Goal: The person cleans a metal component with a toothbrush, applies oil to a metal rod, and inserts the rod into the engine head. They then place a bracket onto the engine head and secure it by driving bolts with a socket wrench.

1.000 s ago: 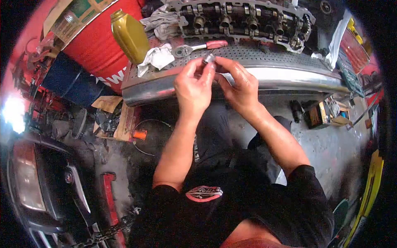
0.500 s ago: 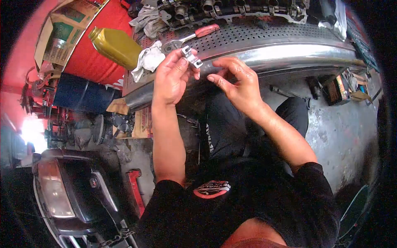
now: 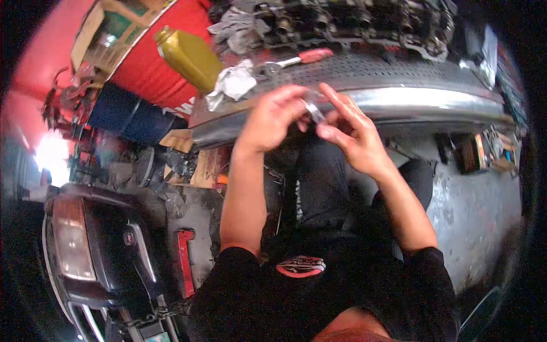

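Note:
A small silver metal part, which looks like a camshaft bearing cap [image 3: 314,110], is held up between my hands in front of the bench edge. It is blurred by motion. My left hand [image 3: 274,118] pinches it from the left with thumb and fingers. From the right, my right hand [image 3: 358,135] closes on its lower end, thumb below and index finger stretched out above. Beyond the hands, a ratchet wrench with a red handle [image 3: 315,55] lies on the perforated bench top [image 3: 364,71]. A crumpled white rag [image 3: 233,83] rests left of it.
At the back of the bench lies a cylinder head [image 3: 359,25]. A gold oil bottle [image 3: 188,60] and grey gloves [image 3: 236,25] are at left. A dark blue drum [image 3: 117,117] and a car front [image 3: 102,245] stand lower left. A box [image 3: 476,153] sits on the floor at right.
My right hand has come in to the metal part, where it was apart before. The part has turned and sits lower. The whole view has shifted, with the bench moving right.

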{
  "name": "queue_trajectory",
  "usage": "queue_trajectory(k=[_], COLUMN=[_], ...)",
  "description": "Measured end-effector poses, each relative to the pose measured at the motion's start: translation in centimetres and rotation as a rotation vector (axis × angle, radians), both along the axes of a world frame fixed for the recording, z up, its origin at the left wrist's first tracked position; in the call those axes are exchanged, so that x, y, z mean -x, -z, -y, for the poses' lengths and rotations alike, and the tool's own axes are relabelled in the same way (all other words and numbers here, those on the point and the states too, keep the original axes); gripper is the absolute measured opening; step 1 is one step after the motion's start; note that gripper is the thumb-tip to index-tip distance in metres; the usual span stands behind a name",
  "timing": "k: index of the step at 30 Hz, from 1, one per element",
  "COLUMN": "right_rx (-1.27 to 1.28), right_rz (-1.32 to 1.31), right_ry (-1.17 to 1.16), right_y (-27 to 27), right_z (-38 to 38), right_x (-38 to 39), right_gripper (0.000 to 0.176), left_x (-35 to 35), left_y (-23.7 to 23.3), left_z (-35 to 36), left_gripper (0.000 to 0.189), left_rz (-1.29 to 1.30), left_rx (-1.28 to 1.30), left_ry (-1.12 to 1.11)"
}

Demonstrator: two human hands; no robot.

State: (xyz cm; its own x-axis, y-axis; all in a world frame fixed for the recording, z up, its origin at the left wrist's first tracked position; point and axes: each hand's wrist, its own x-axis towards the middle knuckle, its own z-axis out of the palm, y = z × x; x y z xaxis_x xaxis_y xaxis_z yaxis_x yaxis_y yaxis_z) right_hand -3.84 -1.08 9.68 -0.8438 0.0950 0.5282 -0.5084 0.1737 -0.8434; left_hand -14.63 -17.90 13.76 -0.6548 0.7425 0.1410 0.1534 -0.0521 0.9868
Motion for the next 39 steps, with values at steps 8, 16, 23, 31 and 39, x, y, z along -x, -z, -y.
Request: queue_trajectory(k=[8, 16, 23, 31, 39], right_rx=[0.758, 0.636, 0.721, 0.799, 0.811], right_rz=[0.057, -0.061, 0.159, 0.278, 0.314], right_ry=[-0.454, -0.108, -0.104, -0.064, -0.019], right_y=[-2.2, -3.9, -3.9, -0.3, 1.4], right_z=[0.3, 0.7, 0.0, -0.6, -2.4], right_x=[-0.2, 0.8, 0.7, -0.6, -1.6], right_gripper=[0.052, 0.043, 0.039, 0.039, 0.041], left_x=[-1.6, -1.4, 1.1, 18.0, 13.3], left_y=[-5.0, -6.1, -11.8, -21.1, -18.9], left_z=[-0.2, -1.6, 0.9, 10.6, 14.7], left_gripper=[0.025, 0.030, 0.034, 0.051, 0.048], left_rz=[-0.349, -0.573, -1.307, -1.036, -0.792], left_rx=[0.156, 0.099, 0.500, 1.123, 1.110], left_ry=[0.075, -0.013, -0.459, -0.474, -0.382])
